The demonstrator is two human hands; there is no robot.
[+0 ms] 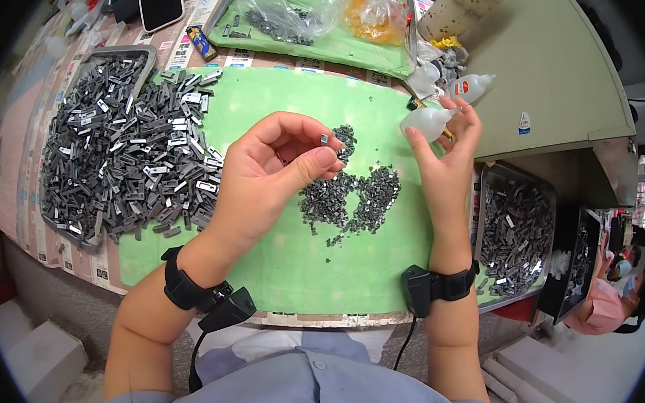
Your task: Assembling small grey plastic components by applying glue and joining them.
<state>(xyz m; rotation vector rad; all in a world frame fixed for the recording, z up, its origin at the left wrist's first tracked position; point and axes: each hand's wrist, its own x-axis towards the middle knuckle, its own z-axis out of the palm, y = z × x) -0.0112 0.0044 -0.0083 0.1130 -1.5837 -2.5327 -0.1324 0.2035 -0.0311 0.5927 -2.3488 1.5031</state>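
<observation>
Now left grip pinches tiny metal piece at fingertips.

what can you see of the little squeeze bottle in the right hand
The small squeeze bottle is translucent white soft-looking plastic with a rounded body. It lies tilted nearly sideways above the green mat, pinched in the fingers of the right hand. A similar bottle with an orange-red label lies just behind it.
</observation>
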